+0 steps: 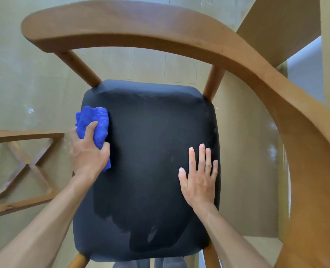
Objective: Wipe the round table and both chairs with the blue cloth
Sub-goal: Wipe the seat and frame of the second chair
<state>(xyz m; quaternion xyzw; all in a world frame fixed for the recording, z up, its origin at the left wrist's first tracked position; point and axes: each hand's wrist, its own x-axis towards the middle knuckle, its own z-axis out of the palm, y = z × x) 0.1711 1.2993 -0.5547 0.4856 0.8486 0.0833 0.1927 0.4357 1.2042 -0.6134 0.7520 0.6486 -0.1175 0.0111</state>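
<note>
I have the blue cloth (94, 122) bunched in my left hand (89, 153), fingers curled round it, pressed to the near-side edge of the chair's black seat cushion (150, 151). Across from that grip my right hand (200, 177) lies flat, fingers straight, steadying the seat. I judge the seat wipe is under way; next I should sweep the cloth toward my right hand, then do the curved wooden backrest (160, 29) beyond.
</note>
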